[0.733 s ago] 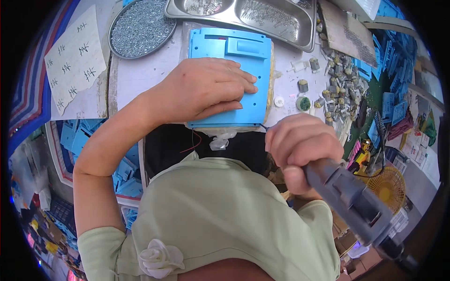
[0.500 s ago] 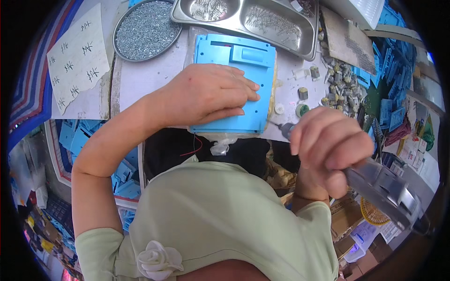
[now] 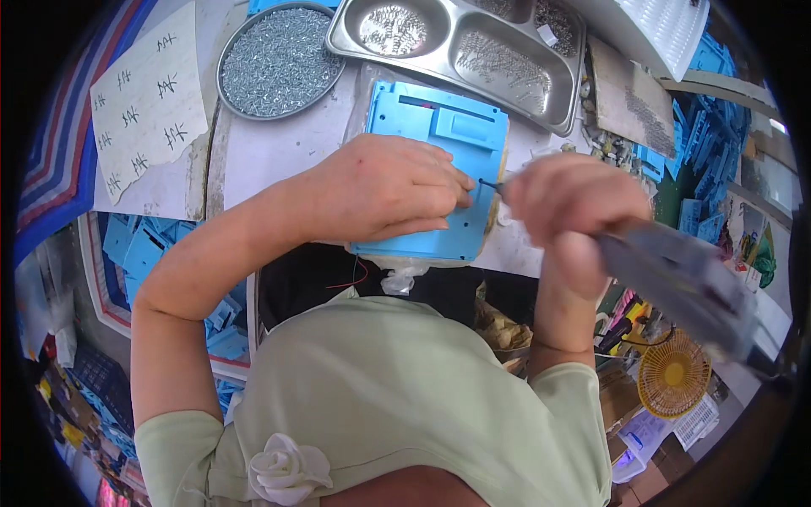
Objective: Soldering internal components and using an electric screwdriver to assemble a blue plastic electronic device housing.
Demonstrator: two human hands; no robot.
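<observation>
A blue plastic panel (image 3: 452,237) lies on the table in front of me, over a clear plastic bag. My left hand (image 3: 390,188) rests on its middle with the fingers stretched out across it, holding nothing else. In my right hand (image 3: 579,203) is a grey electric screwdriver (image 3: 676,275), gripped with the fingers wrapped round its front part. The tool is tilted, its bit pointing left to a small hole near the panel's right edge. Whether a screw sits on the bit is too small to tell.
Behind the panel stand a round metal tray (image 3: 283,63) of small screws and a steel compartment tray (image 3: 460,63) holding springs and small parts. A handwritten sheet (image 3: 148,101) lies left. Blue parts fill a box (image 3: 110,287) below left; a yellow basket (image 3: 673,376) is lower right.
My right hand has lifted the screwdriver up and left, bringing its bit from beside the panel's lower right to the hole near its right edge. The left hand stays on the panel.
</observation>
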